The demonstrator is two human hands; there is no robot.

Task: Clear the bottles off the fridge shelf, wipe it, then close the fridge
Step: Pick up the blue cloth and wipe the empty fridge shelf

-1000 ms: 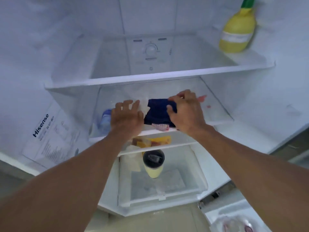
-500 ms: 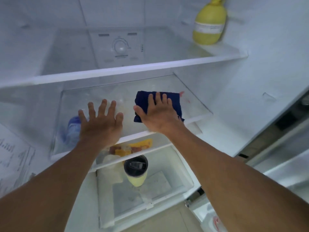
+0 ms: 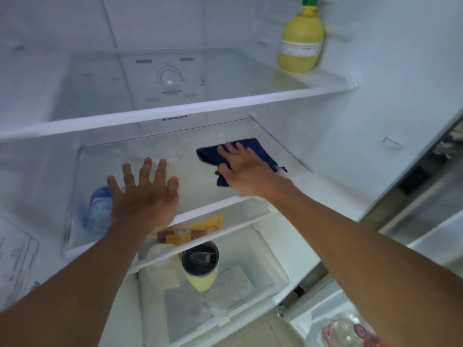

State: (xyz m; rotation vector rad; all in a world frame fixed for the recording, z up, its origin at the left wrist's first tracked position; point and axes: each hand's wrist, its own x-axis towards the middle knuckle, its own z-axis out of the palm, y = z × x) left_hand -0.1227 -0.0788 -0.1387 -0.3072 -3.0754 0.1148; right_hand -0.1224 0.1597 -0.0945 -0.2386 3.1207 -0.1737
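Observation:
The fridge stands open. On the glass middle shelf [image 3: 195,181] my right hand [image 3: 244,171] presses flat on a dark blue cloth [image 3: 260,151] toward the shelf's right side. My left hand [image 3: 142,196] rests on the shelf's front left with fingers spread and nothing in it. Beneath the glass at the left, a blue-capped bottle [image 3: 100,209] shows through, partly hidden by my left hand. A yellow lemon-shaped bottle [image 3: 300,43] with a green cap stands at the right end of the upper shelf [image 3: 175,111].
Below the middle shelf a narrow tray [image 3: 225,229] holds yellow and red packets. The bottom drawer [image 3: 263,271] holds a pale yellow tumbler [image 3: 200,269] with a black lid. A round control dial [image 3: 170,76] sits on the back wall. The fridge door [image 3: 17,259] is at left.
My right hand has slid the blue cloth to the right and further back on the shelf. My left hand stays spread at the front left. The view has shifted left.

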